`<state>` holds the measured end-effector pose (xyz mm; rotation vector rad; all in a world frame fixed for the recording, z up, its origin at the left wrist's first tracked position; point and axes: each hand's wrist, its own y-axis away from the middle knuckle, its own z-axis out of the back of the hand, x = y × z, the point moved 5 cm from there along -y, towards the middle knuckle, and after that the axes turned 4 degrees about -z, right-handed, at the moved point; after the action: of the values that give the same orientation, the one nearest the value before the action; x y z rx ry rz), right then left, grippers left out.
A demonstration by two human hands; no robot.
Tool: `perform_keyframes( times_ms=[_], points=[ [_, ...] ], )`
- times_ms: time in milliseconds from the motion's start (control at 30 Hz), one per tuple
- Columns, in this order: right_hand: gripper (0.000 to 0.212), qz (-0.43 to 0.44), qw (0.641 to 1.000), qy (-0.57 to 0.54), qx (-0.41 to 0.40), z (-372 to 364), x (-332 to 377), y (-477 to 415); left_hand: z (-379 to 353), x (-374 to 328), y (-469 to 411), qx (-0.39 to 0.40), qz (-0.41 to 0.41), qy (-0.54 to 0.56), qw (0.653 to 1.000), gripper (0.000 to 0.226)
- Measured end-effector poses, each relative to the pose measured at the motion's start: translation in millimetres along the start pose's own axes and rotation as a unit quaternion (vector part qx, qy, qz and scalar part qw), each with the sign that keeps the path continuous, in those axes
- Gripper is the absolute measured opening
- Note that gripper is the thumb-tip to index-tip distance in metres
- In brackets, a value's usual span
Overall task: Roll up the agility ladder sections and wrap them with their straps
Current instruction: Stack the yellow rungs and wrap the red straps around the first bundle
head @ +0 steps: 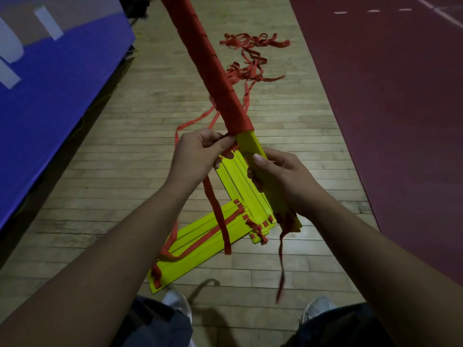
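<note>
I hold a bundle of yellow ladder rungs [250, 146] up in front of me; most of its length is wound in red strap [208, 61], and only the near end shows yellow. My right hand [280, 179] grips that bare yellow end, thumb on top. My left hand [198, 154] pinches the red strap [218, 209] right where the wrapping ends; its loose tail hangs down toward the floor. Two more stacks of yellow rungs [200, 244] with red straps lie on the wooden floor below my hands.
A tangle of loose red strap [253, 58] lies on the wooden floor beyond the bundle. A blue padded mat [50, 91] runs along the left. Dark red court flooring [400, 108] is on the right. My shoes [175, 304] are at the bottom.
</note>
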<state>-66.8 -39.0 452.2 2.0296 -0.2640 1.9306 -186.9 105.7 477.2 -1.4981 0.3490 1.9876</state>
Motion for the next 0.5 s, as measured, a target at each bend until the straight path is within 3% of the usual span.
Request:
perform_keyframes(
  times_ms=[200, 400, 500],
  points=[
    [0.027, 0.008, 0.998, 0.057, -0.036, -3, -1, -1, -11, -11, 7, 0.016, -0.019, 0.001, 1.0, 0.026],
    [0.016, -0.005, 0.995, 0.077, -0.066, -17, -5, 0, -10, -13, 10, -0.05, -0.002, -0.018, 0.999, 0.03],
    [0.032, -0.035, 0.996, 0.036, -0.078, -11, -5, 0, -7, -11, 10, -0.027, 0.001, 0.018, 0.999, 0.022]
  ],
)
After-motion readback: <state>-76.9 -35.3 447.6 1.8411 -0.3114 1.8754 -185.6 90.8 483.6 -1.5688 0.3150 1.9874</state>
